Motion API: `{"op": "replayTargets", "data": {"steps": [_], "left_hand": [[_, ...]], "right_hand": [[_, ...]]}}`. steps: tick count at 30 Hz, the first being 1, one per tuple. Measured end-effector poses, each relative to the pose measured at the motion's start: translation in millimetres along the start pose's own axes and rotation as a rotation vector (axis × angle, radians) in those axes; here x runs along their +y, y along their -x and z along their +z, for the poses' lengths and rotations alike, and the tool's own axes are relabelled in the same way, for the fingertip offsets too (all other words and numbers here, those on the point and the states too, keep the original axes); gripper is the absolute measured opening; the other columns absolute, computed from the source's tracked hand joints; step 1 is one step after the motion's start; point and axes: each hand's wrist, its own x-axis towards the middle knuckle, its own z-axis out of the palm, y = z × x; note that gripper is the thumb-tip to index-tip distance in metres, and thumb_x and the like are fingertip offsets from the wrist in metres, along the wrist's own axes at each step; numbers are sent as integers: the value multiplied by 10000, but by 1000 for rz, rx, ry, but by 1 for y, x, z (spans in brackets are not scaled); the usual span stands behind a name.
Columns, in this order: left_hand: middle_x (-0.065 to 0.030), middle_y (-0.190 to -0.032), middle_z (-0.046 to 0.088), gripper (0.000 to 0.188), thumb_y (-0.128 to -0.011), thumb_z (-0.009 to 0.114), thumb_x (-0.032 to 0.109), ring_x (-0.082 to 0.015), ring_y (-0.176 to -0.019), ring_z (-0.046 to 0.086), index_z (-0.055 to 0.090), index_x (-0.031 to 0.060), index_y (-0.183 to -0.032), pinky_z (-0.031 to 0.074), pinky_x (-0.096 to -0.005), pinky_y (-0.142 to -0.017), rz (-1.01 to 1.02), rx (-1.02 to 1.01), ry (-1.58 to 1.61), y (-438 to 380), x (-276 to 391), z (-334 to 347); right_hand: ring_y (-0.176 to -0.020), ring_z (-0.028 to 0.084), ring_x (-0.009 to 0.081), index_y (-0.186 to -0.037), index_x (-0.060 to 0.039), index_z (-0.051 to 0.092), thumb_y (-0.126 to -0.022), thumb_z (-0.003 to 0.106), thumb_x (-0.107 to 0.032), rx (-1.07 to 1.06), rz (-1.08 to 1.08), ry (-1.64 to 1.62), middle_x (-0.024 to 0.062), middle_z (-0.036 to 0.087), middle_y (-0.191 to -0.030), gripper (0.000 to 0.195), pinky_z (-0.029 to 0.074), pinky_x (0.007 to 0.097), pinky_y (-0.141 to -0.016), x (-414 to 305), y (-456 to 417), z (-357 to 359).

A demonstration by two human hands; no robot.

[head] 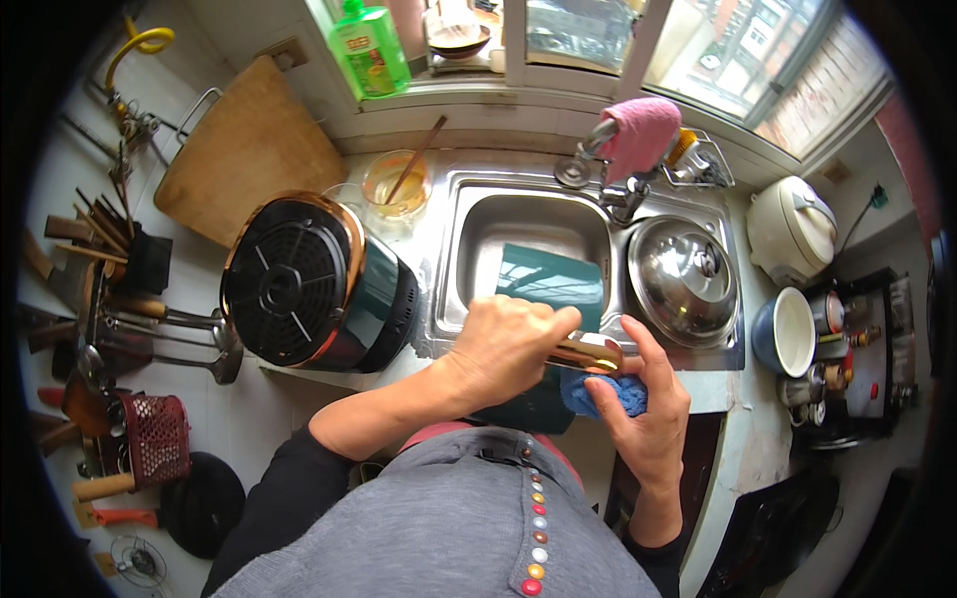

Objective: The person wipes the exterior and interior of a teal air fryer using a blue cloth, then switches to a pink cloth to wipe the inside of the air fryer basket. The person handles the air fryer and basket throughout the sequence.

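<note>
My left hand [508,340] is closed around a shiny gold-coloured handle [591,353]. The handle belongs to a glossy dark green panel [549,278], which looks like the front of an air fryer drawer. Its far part reaches over the sink basin, while its near part comes close to my waist. At the handle's right end, my right hand [650,396] holds a crumpled blue cloth [609,395] between thumb and fingers. The cloth lies against the handle's underside. My left fist hides much of the handle, and both hands cover the panel's middle.
Left of the steel sink [478,209] stands a green air fryer body [374,299]. Behind it are a glass bowl [381,179] with a chopstick and a wooden cutting board [250,153]. A lidded steel pan [680,280] and a faucet [628,196] draped with a pink cloth [644,131] are at right.
</note>
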Motion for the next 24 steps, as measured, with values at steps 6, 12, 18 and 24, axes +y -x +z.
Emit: {"op": "replayTargets", "data": {"steps": [6,12,18,24], "left_hand": [[-61,-748,695,282,-778,777,184,-301,-761,739,568,119,-956,535,-446,-591,13,-42,18,3,0,10],[-57,-758,701,294,-793,786,217,-298,-772,741,566,114,-959,543,-439,-607,40,-30,48,-5,-4,2],[-75,-933,691,439,-745,843,125,-310,-880,706,651,105,-1139,557,-412,-749,202,-38,404,-9,-19,-7],[-100,-972,696,435,-726,824,52,-333,-942,706,659,63,-1128,560,-418,-777,186,-64,527,-17,-13,-8]], "right_hand": [[-911,688,319,-1283,-38,673,-832,863,-246,-208,-81,199,142,738,-1029,532,548,426,-809,3,-19,4],[-880,681,332,-1168,-30,677,-829,863,-337,-188,-152,170,144,714,-964,494,537,441,-766,9,-25,11],[-803,660,321,-1152,-27,678,-813,886,-323,-87,-204,74,140,689,-917,495,526,408,-710,23,-19,3],[-774,658,294,-1153,-29,680,-808,901,-305,2,-103,-64,129,677,-892,493,522,381,-713,39,-4,6]]}}
